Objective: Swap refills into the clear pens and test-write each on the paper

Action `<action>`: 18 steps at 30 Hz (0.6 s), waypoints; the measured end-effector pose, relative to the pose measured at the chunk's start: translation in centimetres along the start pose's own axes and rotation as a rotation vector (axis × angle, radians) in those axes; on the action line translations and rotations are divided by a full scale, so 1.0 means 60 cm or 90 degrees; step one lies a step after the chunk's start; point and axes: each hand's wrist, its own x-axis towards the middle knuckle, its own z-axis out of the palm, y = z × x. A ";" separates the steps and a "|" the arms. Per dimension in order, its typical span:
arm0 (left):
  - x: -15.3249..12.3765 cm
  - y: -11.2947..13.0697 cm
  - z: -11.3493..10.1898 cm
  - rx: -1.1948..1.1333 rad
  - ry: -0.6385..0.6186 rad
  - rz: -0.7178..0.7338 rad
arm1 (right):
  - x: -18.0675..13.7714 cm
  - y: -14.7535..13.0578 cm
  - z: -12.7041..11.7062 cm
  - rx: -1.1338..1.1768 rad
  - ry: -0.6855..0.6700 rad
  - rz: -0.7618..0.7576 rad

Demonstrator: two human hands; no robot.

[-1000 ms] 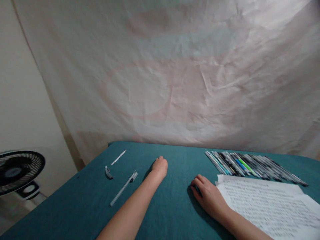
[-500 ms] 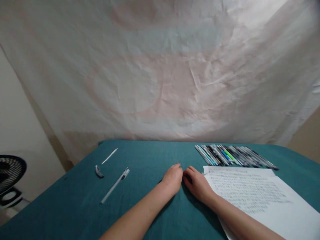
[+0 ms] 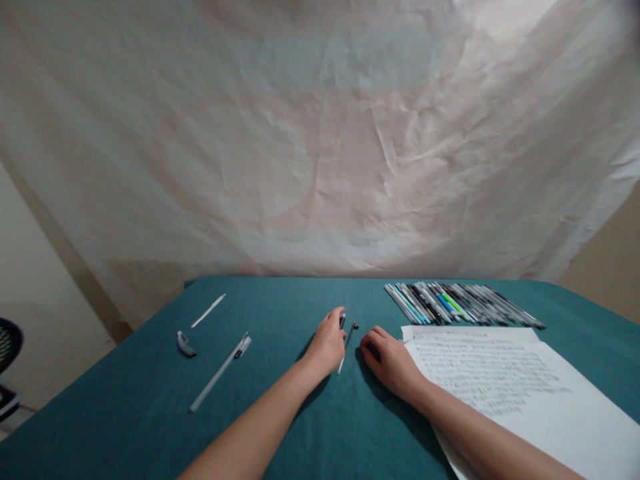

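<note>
My left hand (image 3: 326, 345) is closed near the middle of the table, its fingers round a pen (image 3: 343, 321) of which only a dark end shows. Just right of it a thin pen refill (image 3: 347, 348) with a dark piece at its far end lies on the cloth; whether the fingers touch it I cannot tell. My right hand (image 3: 391, 363) rests with curled fingers beside the paper's left edge, nothing visible in it. Off to the left lie a clear pen barrel with its cap (image 3: 220, 375), a grey curved piece (image 3: 186, 344) and a thin white stick (image 3: 209, 311).
A row of several pens (image 3: 465, 305) lies at the back right. In front of it are sheets of handwritten paper (image 3: 500, 380), partly under my right forearm. Green cloth (image 3: 285, 300) covers the table. A sheet hangs behind, and a black fan (image 3: 7, 347) stands at far left.
My left hand has moved left, away from my right hand, and the refill now shows between them. My right hand stays about where it was. The view has shifted slightly.
</note>
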 end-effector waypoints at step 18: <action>0.000 -0.006 -0.005 -0.004 0.012 -0.091 | 0.002 -0.003 0.001 0.001 0.016 0.008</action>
